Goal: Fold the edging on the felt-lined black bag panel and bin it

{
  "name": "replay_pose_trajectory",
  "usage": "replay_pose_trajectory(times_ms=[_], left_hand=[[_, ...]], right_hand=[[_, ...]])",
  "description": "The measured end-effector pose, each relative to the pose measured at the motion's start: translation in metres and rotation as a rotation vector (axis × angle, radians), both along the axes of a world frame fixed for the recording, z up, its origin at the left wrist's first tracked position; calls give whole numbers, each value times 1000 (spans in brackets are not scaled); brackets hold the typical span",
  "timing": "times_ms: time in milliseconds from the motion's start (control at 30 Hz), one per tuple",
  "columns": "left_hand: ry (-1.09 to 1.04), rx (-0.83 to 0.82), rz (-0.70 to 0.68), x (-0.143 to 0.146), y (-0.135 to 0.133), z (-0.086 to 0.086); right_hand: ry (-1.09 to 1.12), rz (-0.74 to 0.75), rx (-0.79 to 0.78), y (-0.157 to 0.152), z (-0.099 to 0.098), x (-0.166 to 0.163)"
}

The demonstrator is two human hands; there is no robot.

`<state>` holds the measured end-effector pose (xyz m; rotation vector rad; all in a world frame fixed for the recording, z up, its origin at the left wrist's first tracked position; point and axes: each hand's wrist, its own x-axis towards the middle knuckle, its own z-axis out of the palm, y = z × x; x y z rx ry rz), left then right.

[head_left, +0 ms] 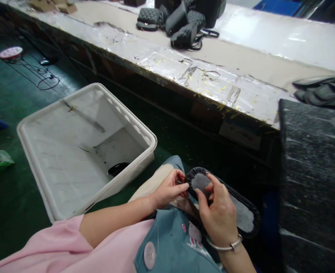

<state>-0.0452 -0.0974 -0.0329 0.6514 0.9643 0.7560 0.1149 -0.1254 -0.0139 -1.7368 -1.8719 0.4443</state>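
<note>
A long, flat oval panel (pixel 241 212) lies slanted over my lap, with a grey middle and a black, gathered edge. My left hand (pixel 171 189) pinches the rounded near-left end of this panel between thumb and fingers. Over the same end, my right hand (pixel 220 210) is curled, its thumb and index finger on the grey face and the black rim. Part of the panel is hidden behind the right hand. Beneath both hands is a blue-green apron (pixel 173 235).
A white plastic bin (pixel 71 151) stands to the left with a small black piece (pixel 118 169) inside. Beyond it runs a long worktable (pixel 167 66) bearing black bags (pixel 184 34). Dark grey pieces (pixel 323 91) sit far right, above a dark textured surface (pixel 312 170). A stool (pixel 11 53) stands at left.
</note>
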Motion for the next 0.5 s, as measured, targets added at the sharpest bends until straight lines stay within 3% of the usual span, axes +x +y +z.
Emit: replay_pose_trajectory(times_ms=[233, 500], left_hand=[[241, 118, 32, 5, 12, -3], [324, 62, 30, 14, 17, 4]], right_hand=[[84, 23, 46, 0, -5, 5], [240, 9, 40, -5, -6, 10]])
